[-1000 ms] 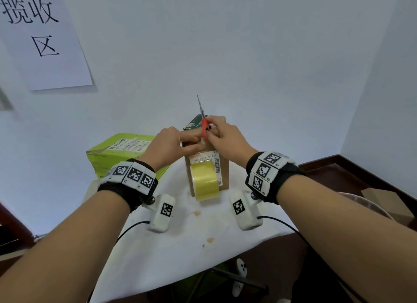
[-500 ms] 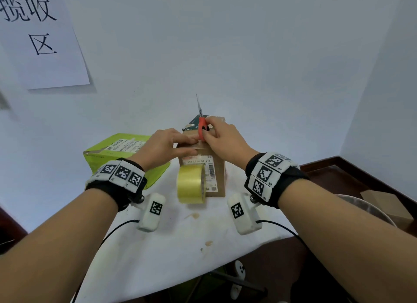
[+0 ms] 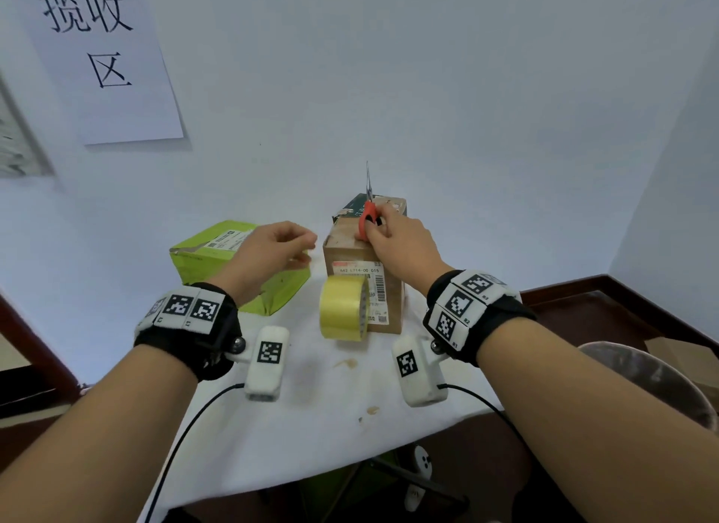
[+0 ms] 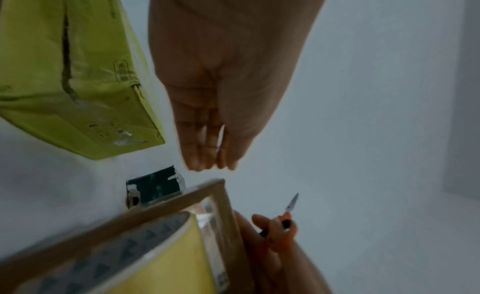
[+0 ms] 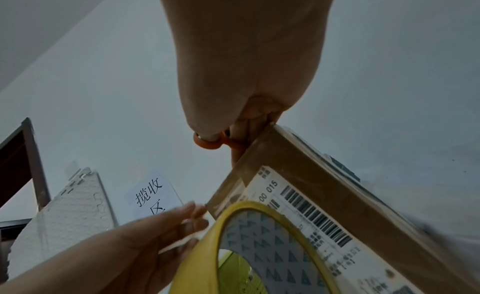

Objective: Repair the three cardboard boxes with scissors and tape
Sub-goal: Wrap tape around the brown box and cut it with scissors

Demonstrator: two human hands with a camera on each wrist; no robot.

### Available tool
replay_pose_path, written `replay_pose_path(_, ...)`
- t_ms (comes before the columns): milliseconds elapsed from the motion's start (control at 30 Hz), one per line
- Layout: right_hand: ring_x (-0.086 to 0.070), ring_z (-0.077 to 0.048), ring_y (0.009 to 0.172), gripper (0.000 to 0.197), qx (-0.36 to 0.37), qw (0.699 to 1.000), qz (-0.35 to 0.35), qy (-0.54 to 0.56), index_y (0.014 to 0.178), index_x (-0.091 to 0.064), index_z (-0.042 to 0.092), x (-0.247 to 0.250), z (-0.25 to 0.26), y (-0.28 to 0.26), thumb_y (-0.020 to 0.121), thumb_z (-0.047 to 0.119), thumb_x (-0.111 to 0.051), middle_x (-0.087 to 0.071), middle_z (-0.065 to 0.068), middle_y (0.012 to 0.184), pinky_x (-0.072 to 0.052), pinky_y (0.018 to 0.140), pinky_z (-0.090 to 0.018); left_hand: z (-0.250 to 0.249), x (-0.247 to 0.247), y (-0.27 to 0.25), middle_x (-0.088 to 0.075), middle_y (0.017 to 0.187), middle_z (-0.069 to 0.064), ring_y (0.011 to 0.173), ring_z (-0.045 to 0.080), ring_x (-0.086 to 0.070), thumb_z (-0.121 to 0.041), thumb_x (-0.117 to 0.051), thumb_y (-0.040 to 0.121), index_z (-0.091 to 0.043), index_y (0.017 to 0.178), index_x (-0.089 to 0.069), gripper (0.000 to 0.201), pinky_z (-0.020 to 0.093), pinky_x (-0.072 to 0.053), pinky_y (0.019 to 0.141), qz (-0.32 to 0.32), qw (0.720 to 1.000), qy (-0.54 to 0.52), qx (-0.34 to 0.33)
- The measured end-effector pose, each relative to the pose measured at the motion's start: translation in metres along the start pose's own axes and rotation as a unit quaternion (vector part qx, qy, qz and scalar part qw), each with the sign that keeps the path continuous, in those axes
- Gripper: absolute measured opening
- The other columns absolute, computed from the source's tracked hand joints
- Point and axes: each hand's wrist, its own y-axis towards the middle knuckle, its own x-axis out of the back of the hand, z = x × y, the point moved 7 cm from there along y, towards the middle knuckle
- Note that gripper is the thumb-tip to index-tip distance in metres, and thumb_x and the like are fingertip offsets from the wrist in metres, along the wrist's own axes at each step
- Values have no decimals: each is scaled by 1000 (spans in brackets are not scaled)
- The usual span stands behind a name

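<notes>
Taping the brown cardboard box (image 3: 363, 285)

Right hand (image 3: 400, 246) grips red-handled scissors (image 3: 367, 215) atop the box, probably pressing tape down; left hand (image 3: 268, 250) hovers beside it, loosely curled, empty; yellow tape roll (image 3: 342, 314) leans against its front.

White table (image 3: 311, 425) bears three boxes (image 3: 362, 258), tape roll (image 3: 342, 312).

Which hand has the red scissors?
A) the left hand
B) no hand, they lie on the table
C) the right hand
C: the right hand grips the red scissors on top of the brown box, blades pointing up; the left hand holds nothing.
</notes>
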Motion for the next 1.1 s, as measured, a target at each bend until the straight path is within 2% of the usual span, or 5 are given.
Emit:
replay_pose_path(133, -53, -12, 70, 29, 4, 1000, -3, -11, 115, -53, 18, 3, 4, -5, 99, 39, -39, -65, 1, 84, -33, 62, -28, 18, -22, -20, -66, 103, 11, 69, 14, -67, -28, -62, 92, -5, 104, -65, 26, 20, -58, 69, 90, 986, -16, 140)
replay_pose_path(333, -53, -19, 71, 30, 19, 998, 8, -62, 116, -52, 13, -1, 9, -10, 100, 34, -38, -60, -2, 80, -31, 56, -29, 21, -47, -26, -72, 105, 10, 92, 20, -69, -20, -67, 89, -2, 107, -64, 26, 30, -55, 89, 99, 970, -113, 193)
replay_pose_path(500, -52, -24, 80, 28, 39, 994, 18, -105, 112, -50, 8, -4, 13, -10, 101, 30, -37, -62, -9, 92, -31, 64, -28, 22, -50, -29, -74, 90, 9, 77, 14, -71, -7, -63, 90, 0, 96, -65, 10, 25, -59, 74, 102, 957, -171, 211)
replay_pose_path(667, -56, -31, 91, 31, 22, 992, 35, -118, 114, -48, 7, -7, 11, -6, 101, 31, -34, -62, -15, 100, -33, 67, -30, 25, -48, -35, -71, 98, 7, 75, 12, -70, -10, -62, 91, 0, 107, -62, 19, 21, -59, 68, 98, 961, -164, 200)
replay_pose_path(1100, -60, -34, 92, 33, 23, 992, 23, -125, 115, -47, 6, -7, 12, -6, 102, 33, -32, -63, -15, 100, -42, 69, -33, 34, -55, -35, -71, 101, 7, 74, 12, -70, -11, -62, 91, -1, 111, -64, 23, 23, -59, 68, 114, 954, -160, 228)
